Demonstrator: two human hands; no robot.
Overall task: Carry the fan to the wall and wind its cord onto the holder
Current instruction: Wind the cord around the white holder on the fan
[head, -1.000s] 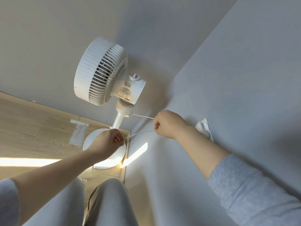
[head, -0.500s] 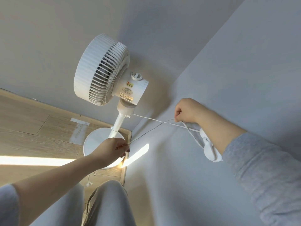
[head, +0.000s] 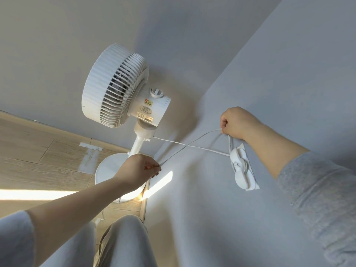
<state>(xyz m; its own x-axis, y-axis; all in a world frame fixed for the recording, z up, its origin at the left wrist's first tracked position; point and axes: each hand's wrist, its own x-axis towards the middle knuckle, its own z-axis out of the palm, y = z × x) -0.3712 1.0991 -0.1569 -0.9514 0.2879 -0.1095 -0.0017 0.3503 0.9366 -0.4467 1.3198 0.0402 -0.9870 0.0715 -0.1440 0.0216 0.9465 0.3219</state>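
Observation:
A white pedestal fan (head: pixel 117 87) stands on its round base (head: pixel 107 166) in the corner of two grey walls. Its thin white cord (head: pixel 192 146) runs from the fan's neck to a white cord holder (head: pixel 240 166) stuck on the right wall. My right hand (head: pixel 237 122) is closed on the cord just above the holder, with a strand dropping from it onto the holder. My left hand (head: pixel 140 168) pinches the same cord lower down, in front of the fan's base. The stretch between my hands is taut and crosses the strand from the fan.
The floor (head: pixel 38 151) is light wood planks with a pale tape patch (head: pixel 90 151) and a sunlit stripe. My knees in grey trousers (head: pixel 123 243) are at the bottom. More cord and a plug (head: pixel 99 220) lie on the floor by the base.
My right hand has moved right and up along the wall, drawing the cord out and uncovering the holder. My left hand has stayed near the base, still pinching the cord.

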